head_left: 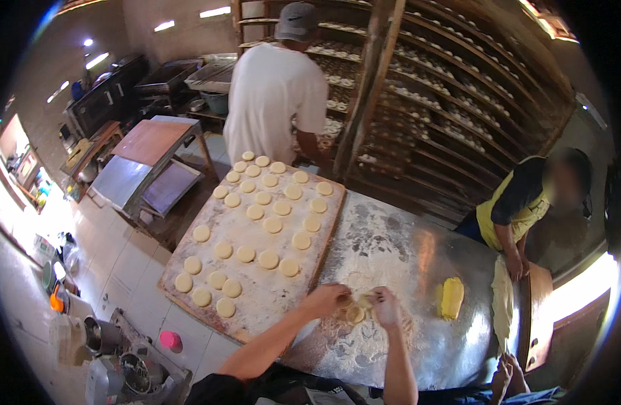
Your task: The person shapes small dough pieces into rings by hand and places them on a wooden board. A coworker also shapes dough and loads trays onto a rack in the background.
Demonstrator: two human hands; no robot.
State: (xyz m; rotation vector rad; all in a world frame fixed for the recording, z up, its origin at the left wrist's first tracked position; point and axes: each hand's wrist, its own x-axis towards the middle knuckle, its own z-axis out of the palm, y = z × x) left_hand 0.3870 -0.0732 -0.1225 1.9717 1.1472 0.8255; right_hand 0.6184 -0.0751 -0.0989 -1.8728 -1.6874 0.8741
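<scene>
On the floured metal table, my right hand (387, 308) pinches a small pale piece of dough (367, 300). My left hand (329, 299) is beside it with fingers curled together; what they hold, if anything, is hidden. A flat dough round (355, 314) lies on the flour between and just below my hands. To the left, a wooden board (219, 219) dusted with flour bears several flat, round dough discs (268, 260), spaced apart in loose rows. My left forearm passes over the board's near right corner.
A yellow block (451, 298) sits on the metal table (418, 337) to the right. Two people handle a long dough strip (502, 304) at the right edge. Another person (277, 101) stands beyond the board by racks (432, 88) of dough pieces. A pink container (170, 339) is at lower left.
</scene>
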